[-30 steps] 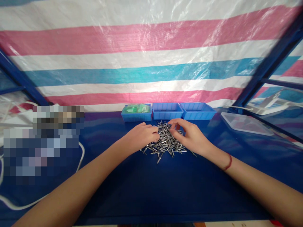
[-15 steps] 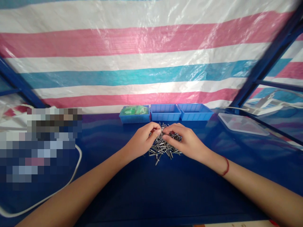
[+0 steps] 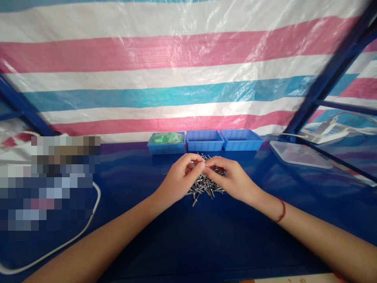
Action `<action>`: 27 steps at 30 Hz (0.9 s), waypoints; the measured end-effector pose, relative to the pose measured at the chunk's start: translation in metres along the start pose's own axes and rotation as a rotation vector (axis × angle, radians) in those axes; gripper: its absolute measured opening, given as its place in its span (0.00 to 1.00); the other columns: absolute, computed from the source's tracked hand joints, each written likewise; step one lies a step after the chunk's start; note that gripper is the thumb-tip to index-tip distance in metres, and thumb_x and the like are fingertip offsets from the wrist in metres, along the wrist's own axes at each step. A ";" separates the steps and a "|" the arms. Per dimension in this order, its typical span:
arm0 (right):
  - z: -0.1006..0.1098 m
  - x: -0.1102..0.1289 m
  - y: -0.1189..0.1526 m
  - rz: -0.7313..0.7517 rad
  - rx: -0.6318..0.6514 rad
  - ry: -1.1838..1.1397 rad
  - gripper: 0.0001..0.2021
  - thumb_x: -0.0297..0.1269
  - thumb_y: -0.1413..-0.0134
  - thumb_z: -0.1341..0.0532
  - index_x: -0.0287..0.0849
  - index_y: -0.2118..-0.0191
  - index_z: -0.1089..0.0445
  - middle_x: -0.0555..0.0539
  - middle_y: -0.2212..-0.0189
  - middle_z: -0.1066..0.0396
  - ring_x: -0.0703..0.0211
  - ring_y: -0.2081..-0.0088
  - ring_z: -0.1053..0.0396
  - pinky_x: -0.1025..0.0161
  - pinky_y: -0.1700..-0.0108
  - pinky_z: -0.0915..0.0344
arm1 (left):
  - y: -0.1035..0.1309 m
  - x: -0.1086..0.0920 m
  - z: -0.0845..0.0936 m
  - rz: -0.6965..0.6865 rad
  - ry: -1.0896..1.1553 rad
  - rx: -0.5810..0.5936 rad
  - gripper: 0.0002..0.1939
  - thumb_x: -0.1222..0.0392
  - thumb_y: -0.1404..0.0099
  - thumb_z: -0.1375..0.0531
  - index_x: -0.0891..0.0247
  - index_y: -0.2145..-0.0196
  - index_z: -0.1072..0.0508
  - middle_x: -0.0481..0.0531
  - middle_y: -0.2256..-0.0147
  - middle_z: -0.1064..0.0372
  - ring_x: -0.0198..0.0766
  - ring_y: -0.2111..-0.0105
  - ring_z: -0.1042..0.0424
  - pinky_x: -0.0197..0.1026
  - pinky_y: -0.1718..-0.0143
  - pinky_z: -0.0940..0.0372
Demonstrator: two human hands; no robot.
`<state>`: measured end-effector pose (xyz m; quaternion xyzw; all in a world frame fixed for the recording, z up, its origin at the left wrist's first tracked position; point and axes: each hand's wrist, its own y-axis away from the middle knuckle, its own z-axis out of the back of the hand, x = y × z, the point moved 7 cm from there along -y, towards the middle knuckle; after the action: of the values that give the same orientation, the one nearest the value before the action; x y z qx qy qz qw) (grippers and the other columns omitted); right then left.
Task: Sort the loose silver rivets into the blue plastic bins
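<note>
A heap of thin silvery blind rivets [image 3: 207,186] lies on the blue tabletop, partly hidden behind both hands. Over its left side, my left hand [image 3: 185,173] is closed in a pinch, thumb against forefinger. A thin metal shank pokes out on the far side of that hand, seemingly a rivet held in its curled fingers. My right hand [image 3: 231,175] is also pinched, its thumb and forefinger touching the left fingertips above the heap. Whatever sits between the right fingertips is too small to make out.
Behind the heap stand a blue bin [image 3: 166,147] with green-tinted bags, a middle blue bin [image 3: 204,145] and a right blue bin [image 3: 243,144]. A translucent lid [image 3: 300,154] lies to the right. A white cable [image 3: 96,196] curves along the left, beside a blurred-out area.
My left hand has shifted slightly right, and its fingertips now meet those of my right hand. The right thumb and forefinger have drawn closer together.
</note>
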<state>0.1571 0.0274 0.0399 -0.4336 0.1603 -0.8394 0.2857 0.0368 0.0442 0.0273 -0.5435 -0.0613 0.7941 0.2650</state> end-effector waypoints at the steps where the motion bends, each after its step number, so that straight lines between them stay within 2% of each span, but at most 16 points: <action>1: 0.000 0.000 0.000 -0.001 0.004 -0.007 0.08 0.35 0.43 0.43 0.41 0.72 0.29 0.50 0.71 0.26 0.63 0.70 0.33 0.65 0.66 0.39 | 0.000 -0.002 0.001 -0.007 -0.007 -0.007 0.07 0.57 0.37 0.44 0.63 0.65 0.32 0.48 0.66 0.33 0.31 0.73 0.37 0.34 0.71 0.41; 5: 0.000 -0.002 0.000 -0.056 -0.002 -0.071 0.08 0.37 0.44 0.42 0.40 0.69 0.29 0.49 0.72 0.27 0.63 0.70 0.34 0.65 0.68 0.38 | 0.003 -0.008 0.005 -0.044 -0.035 -0.047 0.06 0.58 0.38 0.43 0.63 0.67 0.32 0.48 0.68 0.32 0.32 0.71 0.34 0.35 0.69 0.39; 9: -0.004 -0.009 0.000 -0.153 0.016 -0.236 0.11 0.42 0.44 0.43 0.39 0.68 0.29 0.47 0.70 0.27 0.62 0.69 0.33 0.64 0.67 0.37 | 0.004 -0.012 0.009 -0.089 -0.052 -0.074 0.05 0.59 0.37 0.44 0.62 0.65 0.31 0.48 0.67 0.31 0.32 0.70 0.32 0.35 0.68 0.38; 14: 0.003 -0.016 0.001 -0.187 -0.124 -0.307 0.10 0.42 0.50 0.38 0.40 0.69 0.31 0.50 0.75 0.31 0.64 0.74 0.35 0.64 0.71 0.37 | 0.004 -0.012 0.014 -0.063 -0.103 -0.126 0.05 0.61 0.38 0.43 0.63 0.65 0.30 0.50 0.66 0.28 0.33 0.70 0.30 0.35 0.69 0.37; 19: 0.010 -0.014 0.002 -0.131 -0.212 -0.348 0.08 0.39 0.51 0.37 0.41 0.68 0.33 0.50 0.76 0.32 0.64 0.74 0.35 0.63 0.71 0.36 | 0.002 -0.007 0.014 -0.051 -0.148 -0.111 0.06 0.58 0.38 0.42 0.62 0.65 0.28 0.49 0.66 0.27 0.33 0.70 0.29 0.35 0.68 0.36; 24: 0.012 -0.004 0.004 -0.038 -0.209 -0.285 0.06 0.36 0.49 0.38 0.42 0.64 0.32 0.50 0.73 0.32 0.64 0.72 0.35 0.63 0.69 0.36 | 0.001 -0.005 0.014 -0.053 -0.152 -0.074 0.06 0.59 0.37 0.43 0.63 0.65 0.28 0.48 0.66 0.27 0.33 0.69 0.29 0.36 0.66 0.36; 27: 0.014 0.002 0.005 0.006 -0.192 -0.161 0.08 0.36 0.46 0.40 0.41 0.60 0.31 0.50 0.73 0.31 0.63 0.72 0.34 0.63 0.69 0.36 | 0.002 -0.005 0.011 -0.077 -0.170 -0.033 0.08 0.59 0.36 0.44 0.63 0.64 0.27 0.48 0.66 0.27 0.33 0.69 0.30 0.35 0.65 0.37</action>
<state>0.1694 0.0217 0.0462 -0.5245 0.2177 -0.7818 0.2576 0.0276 0.0425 0.0354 -0.4757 -0.1177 0.8254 0.2803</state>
